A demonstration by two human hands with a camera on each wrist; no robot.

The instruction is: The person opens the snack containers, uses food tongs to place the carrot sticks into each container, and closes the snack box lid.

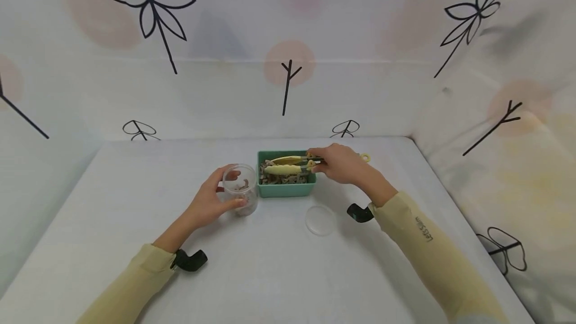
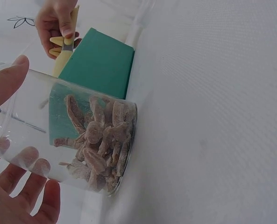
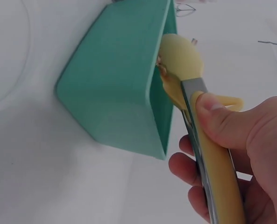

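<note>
My left hand (image 1: 208, 203) holds a clear jar (image 1: 240, 195) on the white table, thumb on the near side and fingers round the far side. Brownish, dusty dried strips (image 2: 103, 144) fill the lower part of the jar in the left wrist view. To its right stands a green rectangular box (image 1: 288, 191) with similar dried pieces (image 1: 288, 179) inside. My right hand (image 1: 343, 164) grips yellow tongs (image 1: 283, 169) with metal-edged handles, thumb on top. The tong heads reach over the box's opening, and in the right wrist view a bit of brown shows between them.
A round clear lid (image 1: 320, 220) lies flat on the table (image 1: 279, 274), in front of the box and below my right wrist. White cloth walls (image 1: 216, 99) with plant drawings rise behind and at both sides. Each wrist carries a black camera mount (image 1: 190, 260).
</note>
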